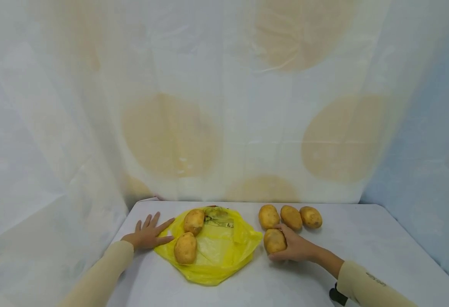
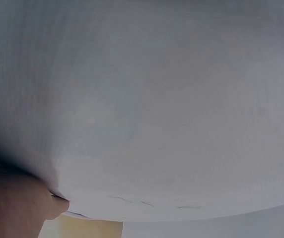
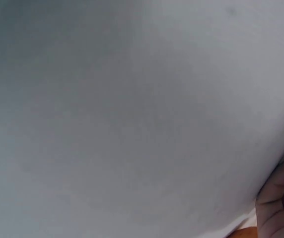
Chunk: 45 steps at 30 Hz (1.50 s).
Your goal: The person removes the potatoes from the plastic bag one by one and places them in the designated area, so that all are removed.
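In the head view, a yellow plastic bag (image 1: 220, 251) lies spread flat on the white table. Two potatoes rest on its left part, an upper potato (image 1: 194, 221) and a lower potato (image 1: 185, 248). My left hand (image 1: 148, 235) lies with fingers spread at the bag's left edge, fingertips on or beside it. To the right of the bag, my right hand (image 1: 292, 246) grips a potato (image 1: 274, 241) between thumb and fingers. Only a bit of the left hand (image 2: 18, 206) shows in the left wrist view; the right wrist view catches part of the right hand (image 3: 276, 206) at its corner.
Behind the right hand, three more potatoes stand in a row: a left one (image 1: 268, 216), a middle one (image 1: 291, 218) and a right one (image 1: 311, 217). The white table (image 1: 362, 238) meets a hanging sheet with beige spots (image 1: 171, 136) at its back edge.
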Available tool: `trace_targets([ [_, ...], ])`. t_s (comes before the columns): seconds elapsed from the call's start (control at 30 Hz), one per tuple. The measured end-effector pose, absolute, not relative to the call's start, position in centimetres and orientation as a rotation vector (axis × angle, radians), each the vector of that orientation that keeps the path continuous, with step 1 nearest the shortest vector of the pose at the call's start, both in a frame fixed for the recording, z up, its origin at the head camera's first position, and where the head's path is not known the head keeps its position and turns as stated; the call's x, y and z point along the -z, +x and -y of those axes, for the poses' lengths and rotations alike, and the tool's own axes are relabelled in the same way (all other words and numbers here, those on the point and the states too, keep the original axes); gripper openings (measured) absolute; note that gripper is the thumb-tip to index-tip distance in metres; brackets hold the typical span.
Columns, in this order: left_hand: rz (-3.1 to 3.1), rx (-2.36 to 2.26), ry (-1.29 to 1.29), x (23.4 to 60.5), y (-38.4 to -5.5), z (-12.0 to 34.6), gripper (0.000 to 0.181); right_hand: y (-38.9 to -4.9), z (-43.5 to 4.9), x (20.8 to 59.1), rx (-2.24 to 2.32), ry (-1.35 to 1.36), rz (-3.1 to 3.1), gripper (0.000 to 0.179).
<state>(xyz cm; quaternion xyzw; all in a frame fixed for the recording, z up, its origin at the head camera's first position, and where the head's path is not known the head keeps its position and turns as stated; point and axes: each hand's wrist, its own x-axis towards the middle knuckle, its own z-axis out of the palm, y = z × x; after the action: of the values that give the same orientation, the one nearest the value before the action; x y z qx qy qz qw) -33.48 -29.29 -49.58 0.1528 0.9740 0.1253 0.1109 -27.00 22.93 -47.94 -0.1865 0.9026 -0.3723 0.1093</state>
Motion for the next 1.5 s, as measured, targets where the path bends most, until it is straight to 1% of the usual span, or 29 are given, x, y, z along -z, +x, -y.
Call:
trace_targets([
  [0.13, -2.863, -0.330, 0.440, 48.7, -32.9, 28.7, 0.078, -27.0, -22.8, 48.0, 1.073, -0.555, -2.691, 0.093],
  [0.47, -2.862, -0.338, 0.434, 49.9, -33.6, 29.2, 0.083, -26.7, -22.5, 48.4, 1.088, -0.518, -2.723, 0.095],
  [0.63, -2.862, -0.341, 0.429, 49.6, -33.4, 29.1, 0.082, -26.8, -22.3, 48.4, 1.063, -0.536, -2.752, 0.096],
  [0.87, -2.851, -0.329, 0.404, 49.6, -33.2, 28.8, 0.080, -26.2, -22.6, 47.9, 1.002, -0.531, -2.828, 0.104],
  [0.93, -2.854, -0.325, 0.406, 49.4, -33.2, 28.8, 0.080, -25.9, -23.0, 47.7, 0.956, -0.517, -2.873, 0.102],
  [1.03, -2.865, -0.332, 0.418, 49.3, -33.2, 28.9, 0.079, -25.5, -23.6, 47.6, 0.807, -0.548, -3.061, 0.093],
  [1.17, -2.871, -0.375, 0.455, 49.5, -33.4, 29.1, 0.080, -25.1, -24.9, 47.7, 0.537, -0.713, -3.447, 0.084],
  [1.3, -2.887, -0.362, 0.458, 50.5, -34.0, 29.7, 0.083, -25.2, -26.5, 47.8, 0.354, -0.835, -3.654, 0.080],
  [1.37, -2.894, -0.347, 0.450, 51.0, -34.2, 30.0, 0.084, -25.3, -27.2, 47.7, 0.315, -0.821, -3.674, 0.080],
  [1.5, -2.892, -0.370, 0.472, 51.0, -34.1, 30.0, 0.082, -25.4, -28.8, 47.7, 0.245, -0.704, -3.672, 0.079],
])
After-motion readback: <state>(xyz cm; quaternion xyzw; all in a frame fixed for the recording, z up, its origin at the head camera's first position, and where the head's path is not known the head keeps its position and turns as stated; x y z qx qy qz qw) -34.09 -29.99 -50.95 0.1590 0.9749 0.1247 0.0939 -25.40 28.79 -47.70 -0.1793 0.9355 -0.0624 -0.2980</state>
